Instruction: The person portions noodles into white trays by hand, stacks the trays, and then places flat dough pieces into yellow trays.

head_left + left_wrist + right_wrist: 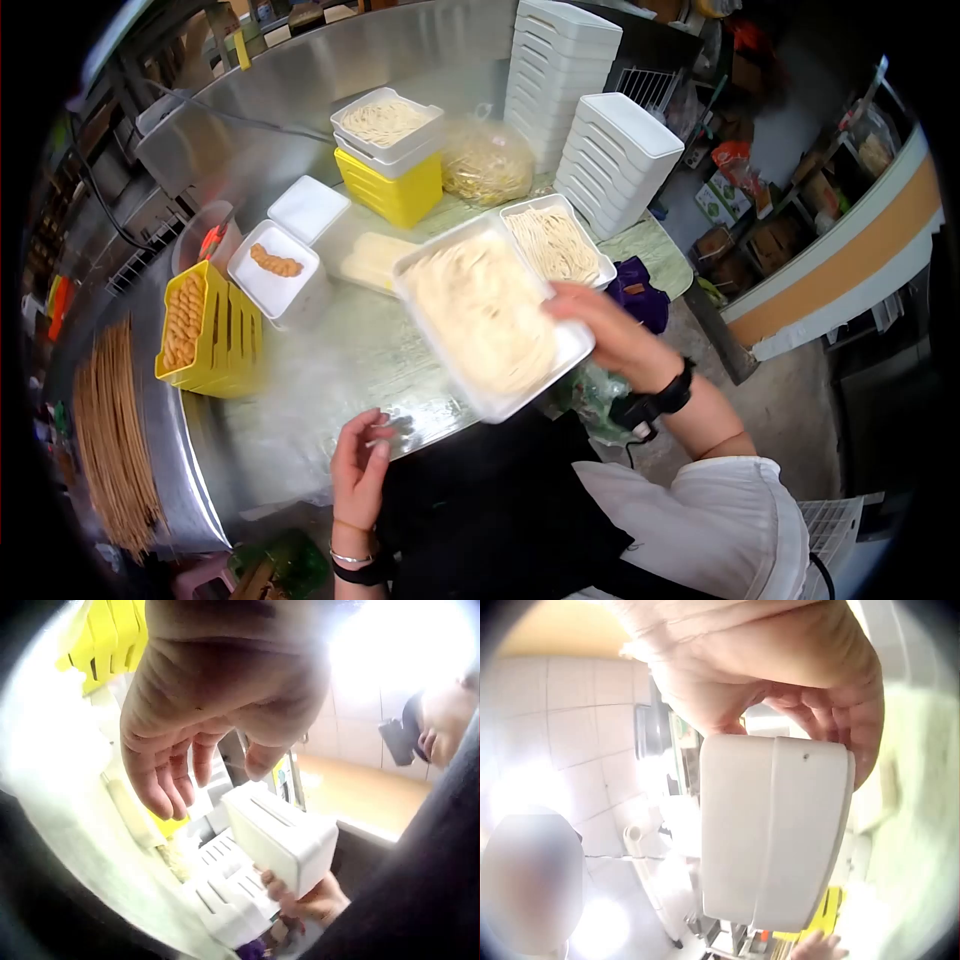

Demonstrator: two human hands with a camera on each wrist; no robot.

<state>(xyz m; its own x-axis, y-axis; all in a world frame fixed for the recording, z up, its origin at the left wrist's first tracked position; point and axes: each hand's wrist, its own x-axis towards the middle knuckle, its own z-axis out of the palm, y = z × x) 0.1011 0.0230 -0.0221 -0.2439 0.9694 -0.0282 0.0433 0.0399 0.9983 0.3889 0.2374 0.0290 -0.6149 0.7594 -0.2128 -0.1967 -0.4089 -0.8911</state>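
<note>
My right hand (pixel 612 335) grips a white plastic box (pixel 772 832) by one end, holding it above the table's front part. Pale, soft-looking dough (pixel 480 310) fills most of the box in the head view. The right wrist view shows the thumb on one side of the box and the fingers on the other. My left hand (pixel 360 462) hovers by the table's front edge, its fingers loosely bent and nothing in them. Just behind the held box is another white box of pale noodle-like strands (pixel 553 243), partly covered by it.
Tall stacks of white boxes (pixel 620 160) stand at the back right. Further left are a noodle-filled box (pixel 385 122) on a yellow basket (pixel 392 190), a bag of yellowish food (pixel 488 160), a white box with one twisted brown piece (pixel 275 262), and a yellow basket of twists (pixel 182 322).
</note>
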